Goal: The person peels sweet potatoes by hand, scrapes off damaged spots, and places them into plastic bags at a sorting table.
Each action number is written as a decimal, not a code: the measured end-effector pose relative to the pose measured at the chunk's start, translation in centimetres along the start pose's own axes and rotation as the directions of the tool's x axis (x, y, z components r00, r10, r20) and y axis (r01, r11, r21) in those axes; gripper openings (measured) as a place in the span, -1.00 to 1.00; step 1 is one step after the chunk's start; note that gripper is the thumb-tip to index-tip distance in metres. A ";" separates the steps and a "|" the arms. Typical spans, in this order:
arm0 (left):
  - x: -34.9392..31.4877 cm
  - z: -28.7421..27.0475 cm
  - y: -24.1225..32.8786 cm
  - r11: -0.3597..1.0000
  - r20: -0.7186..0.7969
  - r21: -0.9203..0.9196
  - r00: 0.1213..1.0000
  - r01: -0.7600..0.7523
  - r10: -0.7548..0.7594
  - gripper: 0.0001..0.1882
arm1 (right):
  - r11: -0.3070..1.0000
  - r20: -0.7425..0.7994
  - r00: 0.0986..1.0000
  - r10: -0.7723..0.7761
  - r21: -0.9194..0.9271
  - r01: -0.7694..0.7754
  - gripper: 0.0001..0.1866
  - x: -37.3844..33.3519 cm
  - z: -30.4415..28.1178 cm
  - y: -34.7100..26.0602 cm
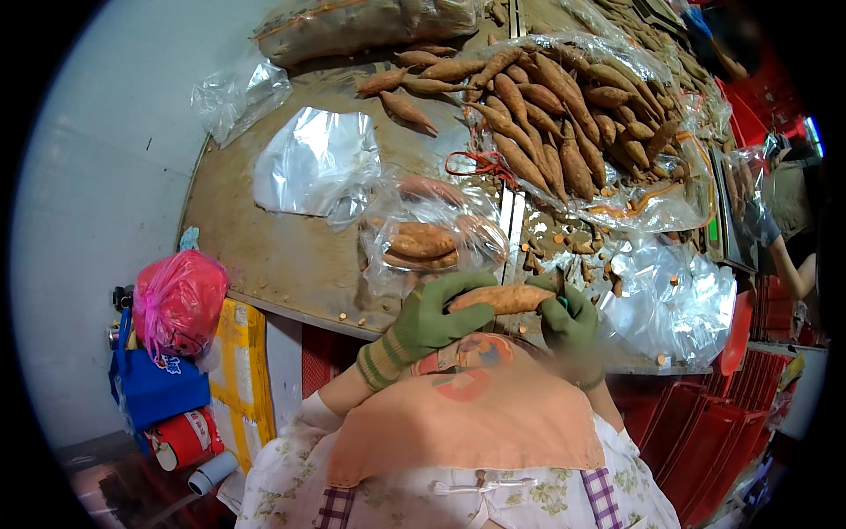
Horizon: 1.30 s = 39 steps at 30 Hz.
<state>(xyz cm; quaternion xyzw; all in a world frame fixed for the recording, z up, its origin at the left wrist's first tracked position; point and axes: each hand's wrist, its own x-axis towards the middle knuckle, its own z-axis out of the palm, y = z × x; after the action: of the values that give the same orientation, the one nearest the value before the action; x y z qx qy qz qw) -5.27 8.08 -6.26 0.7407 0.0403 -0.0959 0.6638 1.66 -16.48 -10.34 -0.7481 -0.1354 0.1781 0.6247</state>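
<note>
My left hand (434, 319), in a green knitted glove, is closed around the left end of a brown-orange sweet potato (504, 300), held level just above the table's front edge. At its right end is my right hand (573, 333), also gloved and partly blurred, closed on a small knife (560, 282); only a dark narrow bit and a little of its handle show. Right behind my left hand, a clear plastic bag (388, 275) with several sweet potatoes (421, 240) inside lies on the table.
A large heap of sweet potatoes (564, 115) lies on opened plastic at the back right. Flat clear bags (317, 163) lie at left, crumpled plastic (674, 300) at right. Cut ends (577, 242) litter the table. A pink bag (181, 304) stands left; another person's arm (789, 264) shows at right.
</note>
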 end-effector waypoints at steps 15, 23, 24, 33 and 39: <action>1.8 -7.8 -2.5 0.736 -0.567 0.597 0.817 0.320 0.105 -0.56 | 0.959 -0.091 0.993 0.075 0.279 -0.047 -0.61 0.5 -0.5 -1.1; 8.9 -9.1 -8.4 0.732 -0.415 0.663 0.891 0.159 0.183 -0.59 | 0.895 -0.089 0.964 0.250 0.401 -0.195 -0.60 0.2 -1.0 -2.0; 9.5 -9.6 -9.3 0.723 -0.396 0.680 0.893 0.126 0.216 -0.59 | 0.928 -0.115 0.975 0.192 0.346 -0.142 -0.60 0.2 -1.2 -1.7; 6.9 -10.4 -8.4 0.411 -0.513 0.831 0.804 0.375 0.302 -0.52 | 0.935 -0.259 0.918 0.300 0.273 -0.228 -0.61 1.5 -3.2 -1.2; 3.7 -11.8 -7.5 0.346 -0.554 0.832 0.684 0.434 0.475 -0.33 | 0.994 -0.282 0.953 0.111 0.055 -0.100 -0.70 6.8 -3.2 1.1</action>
<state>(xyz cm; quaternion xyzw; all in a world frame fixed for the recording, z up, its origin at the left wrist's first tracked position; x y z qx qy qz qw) -1.99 20.38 -13.16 0.9497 0.2275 0.2119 0.0381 9.15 -16.67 -11.61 -0.7595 -0.0004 0.1044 0.6420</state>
